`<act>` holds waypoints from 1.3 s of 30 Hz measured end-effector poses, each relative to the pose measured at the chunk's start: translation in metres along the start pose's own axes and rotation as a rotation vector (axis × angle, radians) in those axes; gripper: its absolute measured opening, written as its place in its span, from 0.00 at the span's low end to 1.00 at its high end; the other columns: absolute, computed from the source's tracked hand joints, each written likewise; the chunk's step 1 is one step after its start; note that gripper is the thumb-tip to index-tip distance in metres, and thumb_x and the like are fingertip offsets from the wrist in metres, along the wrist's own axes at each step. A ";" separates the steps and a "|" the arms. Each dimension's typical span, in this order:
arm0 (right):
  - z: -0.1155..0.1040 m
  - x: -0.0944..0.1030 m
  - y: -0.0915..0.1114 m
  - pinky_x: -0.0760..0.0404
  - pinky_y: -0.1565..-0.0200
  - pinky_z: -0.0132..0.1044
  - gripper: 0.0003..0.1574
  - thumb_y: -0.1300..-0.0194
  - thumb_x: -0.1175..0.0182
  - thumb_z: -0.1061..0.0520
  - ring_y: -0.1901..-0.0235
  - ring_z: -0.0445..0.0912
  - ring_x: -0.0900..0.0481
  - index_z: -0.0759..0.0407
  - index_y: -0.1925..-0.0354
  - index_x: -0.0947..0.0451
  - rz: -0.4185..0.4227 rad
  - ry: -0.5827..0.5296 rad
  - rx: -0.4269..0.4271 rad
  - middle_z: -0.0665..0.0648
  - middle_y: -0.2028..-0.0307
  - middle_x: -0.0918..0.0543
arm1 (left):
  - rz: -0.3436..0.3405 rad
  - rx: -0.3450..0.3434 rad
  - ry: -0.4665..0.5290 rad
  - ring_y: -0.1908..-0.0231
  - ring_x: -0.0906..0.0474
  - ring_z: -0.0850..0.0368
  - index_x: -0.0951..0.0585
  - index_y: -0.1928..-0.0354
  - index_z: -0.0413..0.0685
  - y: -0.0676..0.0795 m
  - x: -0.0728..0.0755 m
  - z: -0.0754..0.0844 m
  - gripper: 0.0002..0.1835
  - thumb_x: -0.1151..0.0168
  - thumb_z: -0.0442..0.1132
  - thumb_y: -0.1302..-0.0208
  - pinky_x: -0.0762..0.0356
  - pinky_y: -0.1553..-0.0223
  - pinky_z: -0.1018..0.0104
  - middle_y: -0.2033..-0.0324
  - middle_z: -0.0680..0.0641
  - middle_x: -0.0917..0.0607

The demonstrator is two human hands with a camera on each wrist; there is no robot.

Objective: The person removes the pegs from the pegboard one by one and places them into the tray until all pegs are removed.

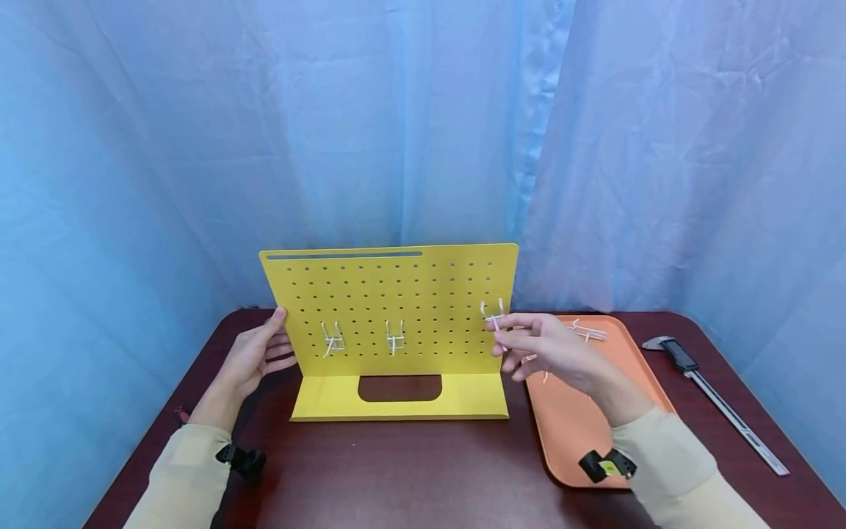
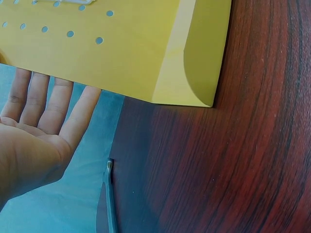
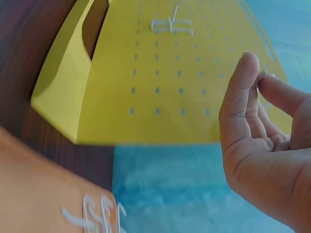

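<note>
A yellow pegboard [image 1: 403, 366] with a folded base stands on the table. My left hand [image 1: 254, 356] grips its left edge, thumb on the front face; in the left wrist view the fingers [image 2: 60, 104] reach behind the board. Near the right edge, my right hand [image 1: 551, 349] pinches a white wire hook [image 1: 494, 319] between thumb and fingers, its two prongs up at the board's face. Whether those prongs sit in holes cannot be told. Two more white hooks hang on the board, one at left [image 1: 334, 343] and one mid-board [image 1: 395, 342].
An orange tray [image 1: 575, 430] lies to the right, partly under my right forearm, with several white hooks [image 3: 99, 213] at its far end. Right of it is a digital caliper [image 1: 717, 397]. A thin metal tool [image 2: 110, 194] shows by the table's left edge. Blue curtains [image 1: 396, 132] hang behind.
</note>
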State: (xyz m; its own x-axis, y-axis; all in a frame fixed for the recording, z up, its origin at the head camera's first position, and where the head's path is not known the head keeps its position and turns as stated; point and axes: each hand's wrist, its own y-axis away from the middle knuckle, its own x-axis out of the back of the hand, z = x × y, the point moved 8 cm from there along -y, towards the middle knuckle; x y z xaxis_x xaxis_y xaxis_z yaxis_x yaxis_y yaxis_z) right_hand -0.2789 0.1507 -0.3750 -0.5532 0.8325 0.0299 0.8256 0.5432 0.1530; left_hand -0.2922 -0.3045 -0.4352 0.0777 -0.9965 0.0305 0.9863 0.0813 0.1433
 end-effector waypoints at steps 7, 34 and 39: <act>0.002 0.037 0.023 0.12 0.63 0.47 0.32 0.26 0.38 0.52 0.66 0.52 0.15 0.68 0.33 0.32 0.064 0.104 -0.018 0.65 0.59 0.15 | 0.007 0.000 -0.003 0.57 0.13 0.58 0.22 0.40 0.45 0.000 0.000 0.000 0.34 0.40 0.66 0.33 0.15 0.53 0.55 0.59 0.53 0.13; 0.076 0.167 0.100 0.12 0.66 0.42 0.24 0.25 0.39 0.51 0.70 0.47 0.13 0.62 0.39 0.30 0.518 0.199 -0.040 0.47 0.64 0.12 | 0.009 0.001 -0.024 0.56 0.13 0.57 0.23 0.37 0.45 0.000 -0.001 0.001 0.37 0.40 0.68 0.34 0.16 0.52 0.55 0.57 0.51 0.13; 0.096 0.174 0.094 0.12 0.64 0.43 0.36 0.23 0.41 0.49 0.68 0.47 0.13 0.74 0.32 0.38 0.466 0.198 -0.143 0.51 0.62 0.13 | 0.014 0.004 -0.029 0.56 0.13 0.57 0.24 0.37 0.44 0.000 0.000 0.001 0.38 0.40 0.68 0.34 0.16 0.52 0.55 0.57 0.51 0.13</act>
State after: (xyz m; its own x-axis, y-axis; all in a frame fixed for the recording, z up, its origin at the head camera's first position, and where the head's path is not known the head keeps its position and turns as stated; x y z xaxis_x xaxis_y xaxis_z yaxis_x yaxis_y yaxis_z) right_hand -0.2865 0.3572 -0.4501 -0.1524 0.9380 0.3114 0.9734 0.0880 0.2113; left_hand -0.2920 -0.3044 -0.4343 0.0875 -0.9943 0.0609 0.9846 0.0956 0.1464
